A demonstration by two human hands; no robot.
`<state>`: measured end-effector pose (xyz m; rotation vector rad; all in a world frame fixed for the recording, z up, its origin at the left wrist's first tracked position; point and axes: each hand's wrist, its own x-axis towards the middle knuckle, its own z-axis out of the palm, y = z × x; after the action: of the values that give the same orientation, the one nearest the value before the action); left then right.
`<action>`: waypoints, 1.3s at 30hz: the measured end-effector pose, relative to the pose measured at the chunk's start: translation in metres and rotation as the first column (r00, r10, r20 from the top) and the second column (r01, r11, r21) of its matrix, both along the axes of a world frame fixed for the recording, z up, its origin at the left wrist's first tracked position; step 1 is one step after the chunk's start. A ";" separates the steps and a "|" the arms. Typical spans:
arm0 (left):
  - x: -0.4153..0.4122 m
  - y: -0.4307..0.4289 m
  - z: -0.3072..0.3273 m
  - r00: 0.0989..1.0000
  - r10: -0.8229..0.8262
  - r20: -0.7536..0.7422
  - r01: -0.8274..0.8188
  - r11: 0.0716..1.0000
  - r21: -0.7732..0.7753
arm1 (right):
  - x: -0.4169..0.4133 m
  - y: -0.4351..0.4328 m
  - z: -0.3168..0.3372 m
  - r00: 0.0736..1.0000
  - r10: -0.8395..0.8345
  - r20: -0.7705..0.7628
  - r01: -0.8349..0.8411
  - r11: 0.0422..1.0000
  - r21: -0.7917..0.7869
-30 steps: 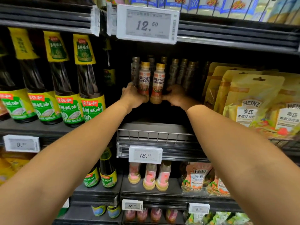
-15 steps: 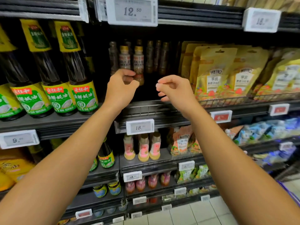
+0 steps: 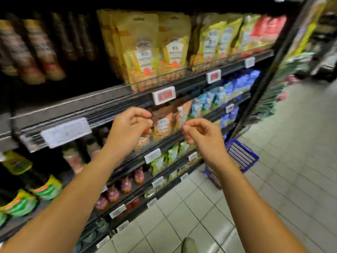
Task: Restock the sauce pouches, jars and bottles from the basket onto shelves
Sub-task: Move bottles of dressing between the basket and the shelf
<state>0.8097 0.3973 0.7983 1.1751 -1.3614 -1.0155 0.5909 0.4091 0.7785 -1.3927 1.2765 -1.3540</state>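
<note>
Currently nothing held: left hand [image 3: 131, 128] and right hand [image 3: 202, 137] fingers loosely curled, empty. Blue plastic slatted basket [image 3: 244, 157] on tiled floor [image 3: 291, 179], below and beyond right fingers; contents blurred. Probably pouches light, floppy: pinch top seal. Bottles stiff, slick, maybe breakable: wrap mid-body.

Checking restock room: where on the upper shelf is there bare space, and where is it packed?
A dark bare patch lies on the upper shelf, between the small bottles and the gold pouches. The gold pouches fill their row up to the wire rail; the blue pouches on the shelf below look equally packed.
</note>
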 end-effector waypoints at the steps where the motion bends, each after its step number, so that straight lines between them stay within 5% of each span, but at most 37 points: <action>1: -0.014 0.000 -0.010 0.999 -0.036 0.008 0.035 0.999 0.036 | -0.016 0.006 -0.010 0.999 -0.044 0.008 0.044 0.999 0.014; 9: -0.154 -0.004 -0.079 0.954 -0.279 -0.109 0.300 0.885 0.355 | -0.130 0.053 -0.068 0.952 -0.305 0.022 0.298 0.941 0.160; 19: -0.326 -0.026 -0.133 0.851 -0.503 -0.150 0.509 0.724 0.466 | -0.263 0.084 -0.116 0.832 -0.555 0.012 0.511 0.775 0.370; 39: -0.392 -0.152 -0.203 0.901 -0.430 -0.058 0.362 0.671 0.647 | -0.369 -0.058 -0.161 0.868 -0.496 0.011 0.426 0.758 0.495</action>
<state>0.4173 0.2451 0.5951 1.4684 -1.4217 -1.8816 0.2223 0.3507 0.6174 -0.6397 1.7870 -1.2909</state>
